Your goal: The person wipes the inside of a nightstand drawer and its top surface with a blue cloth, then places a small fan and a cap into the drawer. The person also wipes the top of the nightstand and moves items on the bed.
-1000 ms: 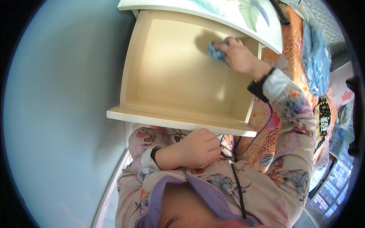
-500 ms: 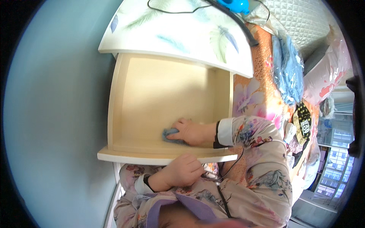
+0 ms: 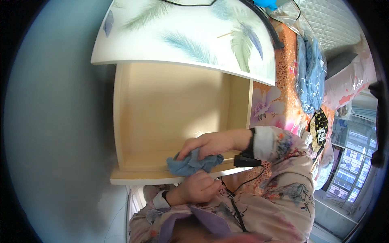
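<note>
A pale wooden drawer [image 3: 174, 101] is pulled out from under a white top with a feather pattern. Bunched in my right hand [image 3: 214, 143] is a blue-grey cloth [image 3: 190, 162], which lies over the near edge of the drawer, partly inside it. My left hand [image 3: 198, 187] is closed at the drawer front [image 3: 142, 178], just below the cloth, its knuckles up against the cloth's lower edge. The fingertips of that hand are hidden. A small black box on a cord [image 3: 247, 161] hangs by my right wrist.
The feather-patterned top [image 3: 178, 36] overhangs the drawer's far end, with a black cable and a dark strip on it. A blue-grey wall [image 3: 60, 121] stands at the left. To the right, an orange floral cover [image 3: 263, 107] bears bagged blue clothing [image 3: 310, 77] and a pink bag [image 3: 348, 87].
My right hand has brought the cloth from the drawer's bottom up onto its near edge, and the cloth is more spread out. My left hand stays at the drawer front. The view has shifted slightly.
</note>
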The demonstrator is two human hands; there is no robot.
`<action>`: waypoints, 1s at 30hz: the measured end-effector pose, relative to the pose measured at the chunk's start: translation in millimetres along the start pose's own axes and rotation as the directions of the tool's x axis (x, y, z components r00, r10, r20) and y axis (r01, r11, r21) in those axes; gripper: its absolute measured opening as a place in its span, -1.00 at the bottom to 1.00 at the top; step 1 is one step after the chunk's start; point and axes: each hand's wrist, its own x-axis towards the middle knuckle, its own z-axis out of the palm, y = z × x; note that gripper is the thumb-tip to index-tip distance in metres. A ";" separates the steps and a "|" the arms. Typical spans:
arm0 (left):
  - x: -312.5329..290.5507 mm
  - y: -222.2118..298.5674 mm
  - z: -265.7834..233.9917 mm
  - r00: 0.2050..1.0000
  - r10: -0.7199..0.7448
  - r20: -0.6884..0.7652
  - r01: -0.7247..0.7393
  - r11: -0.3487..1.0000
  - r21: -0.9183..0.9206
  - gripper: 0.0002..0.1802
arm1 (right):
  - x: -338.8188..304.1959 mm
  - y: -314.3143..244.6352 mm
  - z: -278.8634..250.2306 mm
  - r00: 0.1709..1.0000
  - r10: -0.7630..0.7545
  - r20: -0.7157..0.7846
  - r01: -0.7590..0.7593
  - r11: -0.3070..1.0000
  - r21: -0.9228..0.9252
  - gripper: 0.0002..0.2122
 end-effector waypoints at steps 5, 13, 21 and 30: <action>4.9 -0.5 -0.9 0.996 -0.084 -0.040 0.089 0.984 0.157 -0.82 | -49.3 -33.1 -28.2 0.813 -0.070 -0.577 0.005 0.993 -0.114 -0.50; -17.4 59.8 -6.4 0.844 -0.531 -0.074 0.535 0.825 0.179 -0.91 | -57.9 35.0 -40.6 0.766 0.001 -0.643 -0.580 0.432 -0.690 -0.50; -40.5 77.7 -2.1 0.037 -0.978 -0.204 0.957 0.093 -0.275 -0.78 | -51.6 53.5 21.6 0.823 0.355 -0.444 -0.434 0.897 -0.087 -0.56; -36.5 55.3 -19.4 -0.353 -0.929 0.114 0.758 -0.355 -0.547 -0.54 | -2.6 17.9 97.3 0.818 -0.226 -0.529 -0.212 0.736 -0.643 -0.63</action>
